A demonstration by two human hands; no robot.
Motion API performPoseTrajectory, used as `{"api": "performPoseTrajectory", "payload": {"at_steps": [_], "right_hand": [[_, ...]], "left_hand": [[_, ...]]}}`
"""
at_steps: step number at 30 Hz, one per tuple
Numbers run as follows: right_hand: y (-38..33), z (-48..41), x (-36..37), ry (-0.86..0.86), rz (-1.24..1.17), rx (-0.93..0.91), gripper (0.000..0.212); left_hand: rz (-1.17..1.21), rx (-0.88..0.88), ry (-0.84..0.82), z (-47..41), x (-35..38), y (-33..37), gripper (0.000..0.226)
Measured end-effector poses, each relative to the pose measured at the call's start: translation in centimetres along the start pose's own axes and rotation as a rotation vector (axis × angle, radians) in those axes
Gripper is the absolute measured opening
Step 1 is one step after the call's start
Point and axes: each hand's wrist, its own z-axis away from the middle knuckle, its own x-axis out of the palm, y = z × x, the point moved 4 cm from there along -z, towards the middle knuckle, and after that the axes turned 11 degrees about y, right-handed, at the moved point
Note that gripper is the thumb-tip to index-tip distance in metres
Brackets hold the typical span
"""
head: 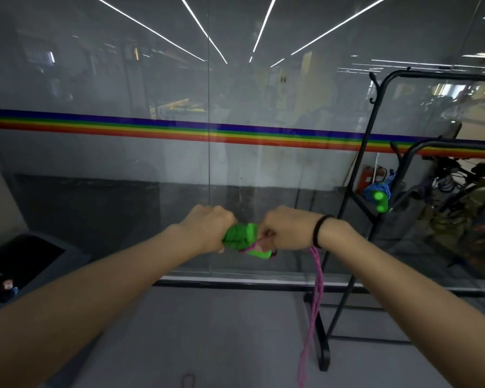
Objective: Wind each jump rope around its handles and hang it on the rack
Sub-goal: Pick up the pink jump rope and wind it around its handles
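We hold both arms out in front of a glass wall [123,152] with a rainbow stripe [151,127] across it. Our left hand [207,228] is closed in a fist around the green handles [241,236], which lie side by side and stick out to the right of the fist. Our right hand [284,228], with a black band [319,231] on the wrist, is curled at the handles' far end and pinches the pink rope [317,278] there; a turn or so of rope crosses the handles under its fingers. From the right hand the rest of the rope hangs down in a doubled strand toward the floor [207,331]. To the right stands a black rack [375,163], and a second rope, blue [377,190] and wound on green handles, already hangs on it, well apart from our hands. A dark bin [25,261] sits at lower left.
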Motion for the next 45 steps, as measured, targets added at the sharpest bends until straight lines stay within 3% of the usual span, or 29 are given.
{"api": "performPoseTrajectory", "payload": {"at_steps": [3, 6, 8, 11, 13, 15, 19, 23, 26, 29, 33, 38, 41, 45], "right_hand": [[0.2, 0.0, -1.7, -0.038, -0.126, -0.094, 0.028], [1.3, -0.3, -2.5, -0.026, -0.464, -0.136, 0.024], [2.1, 0.2, -2.3, 0.000, -0.848, -0.155, 0.012], [3.4, 0.4, -0.7, 0.156, -1.345, 0.005, 0.030], [4.0, 0.2, 1.2, 0.228, -1.330, 0.075, 0.035], [4.0, 0.0, 2.5, 0.221, -1.249, 0.102, 0.035], [2.6, 0.8, 2.2, 0.250, -0.893, 0.138, 0.034], [1.2, 0.9, 1.1, 0.173, -0.264, 0.021, 0.025], [0.6, 1.4, -0.3, 0.116, -0.139, -0.027, 0.024], [0.6, 1.2, -2.3, 0.098, -0.099, -0.108, 0.027], [1.3, 0.5, -3.5, 0.067, -0.284, -0.178, 0.026], [2.2, -0.7, -4.3, 0.165, -0.553, -0.150, 0.029], [2.9, -1.0, -4.2, 0.208, -0.800, -0.106, 0.020], [4.3, -1.0, -0.7, 0.341, -1.347, 0.145, 0.030]], "left_hand": [[0.030, 0.192, -0.157, 0.5, -0.6, 0.9, 0.035], [0.305, 0.316, -0.166, 1.1, -1.6, 1.5, 0.022], [0.699, 0.274, -0.071, 1.4, -2.6, 1.4, 0.020], [1.077, 0.101, 0.130, 1.3, -4.1, 0.4, 0.023], [1.147, -0.048, 0.230, 1.0, -4.4, -0.5, 0.027], [1.060, -0.156, 0.288, 0.5, -4.1, -1.1, 0.029], [0.875, -0.297, 0.343, 0.2, -2.4, -1.4, 0.041], [0.599, -0.293, 0.304, -0.1, -1.7, -0.9, 0.045], [0.269, -0.270, 0.249, -0.1, -1.7, -0.9, 0.044], [0.153, -0.109, 0.168, -0.1, -2.0, 0.1, 0.037], [0.192, 0.109, 0.045, -0.1, -2.9, 0.2, 0.033], [0.336, 0.173, -0.017, -0.4, -3.7, -0.2, 0.029], [0.646, 0.167, -0.004, 0.1, -4.0, 0.5, 0.028], [1.133, 0.016, 0.150, 0.8, -4.2, 0.6, 0.029]]}}
